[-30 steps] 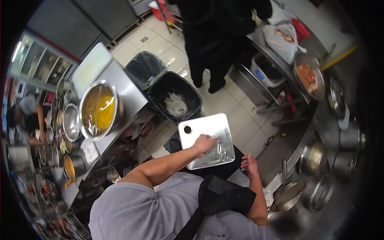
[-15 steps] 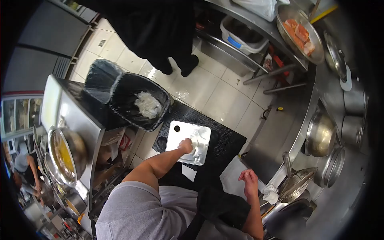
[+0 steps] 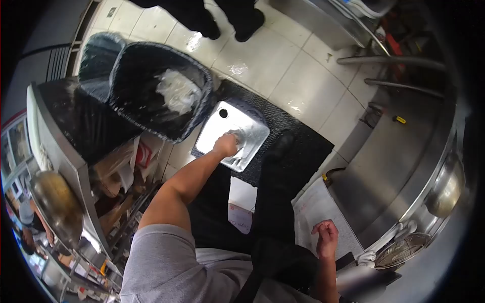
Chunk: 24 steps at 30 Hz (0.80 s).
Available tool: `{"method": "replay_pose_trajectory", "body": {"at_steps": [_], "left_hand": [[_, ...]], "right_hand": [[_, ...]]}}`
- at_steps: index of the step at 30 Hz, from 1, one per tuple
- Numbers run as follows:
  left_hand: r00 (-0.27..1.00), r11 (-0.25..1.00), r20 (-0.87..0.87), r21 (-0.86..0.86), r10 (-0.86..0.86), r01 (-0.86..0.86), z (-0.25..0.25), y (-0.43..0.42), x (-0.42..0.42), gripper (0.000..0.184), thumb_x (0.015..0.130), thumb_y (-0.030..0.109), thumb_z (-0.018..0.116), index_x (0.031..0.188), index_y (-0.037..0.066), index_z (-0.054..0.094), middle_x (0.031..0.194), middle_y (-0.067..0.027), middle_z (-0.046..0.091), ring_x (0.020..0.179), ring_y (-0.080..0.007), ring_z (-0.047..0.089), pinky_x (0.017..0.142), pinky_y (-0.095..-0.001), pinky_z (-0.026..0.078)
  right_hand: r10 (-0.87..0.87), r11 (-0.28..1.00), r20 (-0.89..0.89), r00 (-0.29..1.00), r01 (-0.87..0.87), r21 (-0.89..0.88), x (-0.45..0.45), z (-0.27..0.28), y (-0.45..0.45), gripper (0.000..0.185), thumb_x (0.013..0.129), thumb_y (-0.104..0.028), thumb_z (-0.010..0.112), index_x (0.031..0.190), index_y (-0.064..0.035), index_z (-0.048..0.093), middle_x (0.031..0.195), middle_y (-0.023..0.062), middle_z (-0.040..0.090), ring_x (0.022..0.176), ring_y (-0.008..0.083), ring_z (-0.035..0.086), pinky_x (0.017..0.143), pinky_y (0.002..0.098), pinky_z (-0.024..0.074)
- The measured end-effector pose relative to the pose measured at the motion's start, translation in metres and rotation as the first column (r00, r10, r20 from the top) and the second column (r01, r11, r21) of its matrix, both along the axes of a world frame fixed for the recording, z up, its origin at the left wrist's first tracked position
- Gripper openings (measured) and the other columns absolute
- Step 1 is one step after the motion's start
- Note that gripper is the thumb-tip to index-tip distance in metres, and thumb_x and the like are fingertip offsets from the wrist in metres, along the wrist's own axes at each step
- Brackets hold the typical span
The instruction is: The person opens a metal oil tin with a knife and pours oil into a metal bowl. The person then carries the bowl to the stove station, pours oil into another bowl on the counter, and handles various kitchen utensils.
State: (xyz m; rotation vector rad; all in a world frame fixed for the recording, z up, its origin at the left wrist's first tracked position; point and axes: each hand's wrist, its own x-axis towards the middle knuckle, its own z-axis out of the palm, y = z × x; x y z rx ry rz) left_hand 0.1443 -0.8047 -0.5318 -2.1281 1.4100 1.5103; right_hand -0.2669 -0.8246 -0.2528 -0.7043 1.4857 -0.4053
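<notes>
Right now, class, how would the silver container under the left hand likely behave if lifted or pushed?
The silver container looks metallic, so it would probably feel stiff. Its flat, straight-edged top suggests it would be unlikely to roll easily. Its round opening appears uncovered, so any liquid inside might spill if tipped; its contents aren't visible.

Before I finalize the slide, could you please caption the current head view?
Left hand on a metal can near a lined bin; right hand apart, loosely curled.
</notes>
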Motion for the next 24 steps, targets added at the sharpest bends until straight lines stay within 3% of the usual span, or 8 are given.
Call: {"method": "replay_pose_trajectory", "body": {"at_steps": [3,7,9,15,19,21,23,24], "left_hand": [[0.997,0.997,-0.05,0.054,0.053,-0.051,0.015,0.006,0.0,0.033,0.076,0.013,0.056,0.106,0.0,0.064,0.112,-0.0216,0.064,0.107,-0.0365,0.06,0.09,-0.0444,0.051],[0.998,0.909,-0.048,-0.413,0.046,-0.062,0.091,0.012,-0.005,0.044,0.073,0.011,0.059,0.116,0.001,0.059,0.127,-0.0226,0.055,0.117,-0.0367,0.055,0.092,-0.0454,0.049],[0.996,0.958,-0.069,-0.279,0.047,-0.065,0.142,0.004,-0.001,0.051,0.073,0.011,0.06,0.124,0.007,0.057,0.131,-0.0207,0.051,0.12,-0.0376,0.052,0.094,-0.0455,0.049],[0.96,0.911,-0.067,-0.303,0.272,-0.279,0.294,0.06,0.032,0.053,0.075,0.013,0.061,0.128,0.008,0.055,0.137,-0.0192,0.047,0.12,-0.0382,0.052,0.1,-0.0427,0.046],[0.699,0.586,-0.119,-0.457,0.705,-0.669,0.345,0.173,0.045,0.046,0.076,0.017,0.063,0.12,0.005,0.06,0.114,-0.0172,0.065,0.11,-0.033,0.06,0.095,-0.0416,0.048],[0.399,0.238,-0.199,-0.544,0.895,-0.805,0.38,0.242,0.034,0.044,0.076,0.018,0.065,0.117,0.002,0.06,0.1,-0.0159,0.069,0.098,-0.0306,0.066,0.087,-0.0388,0.052],[0.156,0.015,-0.213,-0.546,0.965,-0.838,0.397,0.311,0.022,0.04,0.08,0.019,0.066,0.116,0.002,0.06,0.1,-0.0148,0.069,0.097,-0.0276,0.067,0.085,-0.0362,0.052],[0.053,-0.106,-0.274,-0.533,0.96,-0.84,0.408,0.34,0.015,0.037,0.082,0.017,0.065,0.116,0.002,0.06,0.099,-0.0138,0.07,0.093,-0.0256,0.067,0.083,-0.0354,0.052]], "right_hand": [[0.157,0.987,-0.077,0.985,-0.159,-0.025,0.013,-0.008,-0.005,0.007,0.093,-0.005,0.055,0.086,-0.0033,0.056,0.076,0.0034,0.057,0.07,0.0119,0.055,0.069,0.025,0.0437],[0.232,0.958,-0.04,0.972,-0.236,-0.161,0.037,0.037,-0.046,0.006,0.093,-0.005,0.055,0.087,-0.0037,0.056,0.075,0.0017,0.055,0.07,0.0103,0.054,0.068,0.0251,0.0438],[0.33,0.899,-0.125,0.936,-0.352,-0.261,0.054,0.067,-0.076,0.007,0.093,-0.01,0.058,0.088,-0.0048,0.056,0.075,0.0017,0.055,0.068,0.011,0.053,0.067,0.0251,0.0441],[0.659,0.651,-0.035,0.751,-0.594,-0.473,0.132,0.107,-0.155,0.002,0.09,-0.002,0.054,0.091,-0.0037,0.055,0.075,0.0003,0.054,0.069,0.0095,0.053,0.066,0.0241,0.0451],[0.909,0.345,-0.085,0.407,-0.852,-0.393,0.224,0.126,-0.179,0.005,0.088,-0.002,0.053,0.093,-0.0015,0.056,0.074,0.0025,0.056,0.067,0.0104,0.055,0.063,0.0253,0.0474],[0.974,0.102,-0.155,0.164,-0.933,-0.346,0.271,0.161,-0.183,0.008,0.088,-0.002,0.052,0.095,-0.0013,0.056,0.074,0.0035,0.056,0.067,0.0109,0.055,0.064,0.0254,0.0473],[0.971,0.043,-0.198,0.136,-0.91,-0.412,0.31,0.188,-0.183,0.011,0.088,-0.003,0.051,0.097,-0.0017,0.057,0.075,0.0039,0.058,0.066,0.0109,0.056,0.062,0.0249,0.0467],[0.967,0.112,-0.152,0.203,-0.88,-0.462,0.331,0.204,-0.177,0.013,0.087,-0.002,0.051,0.099,-0.0022,0.057,0.075,0.0039,0.058,0.066,0.0108,0.056,0.061,0.0247,0.0462]]}}
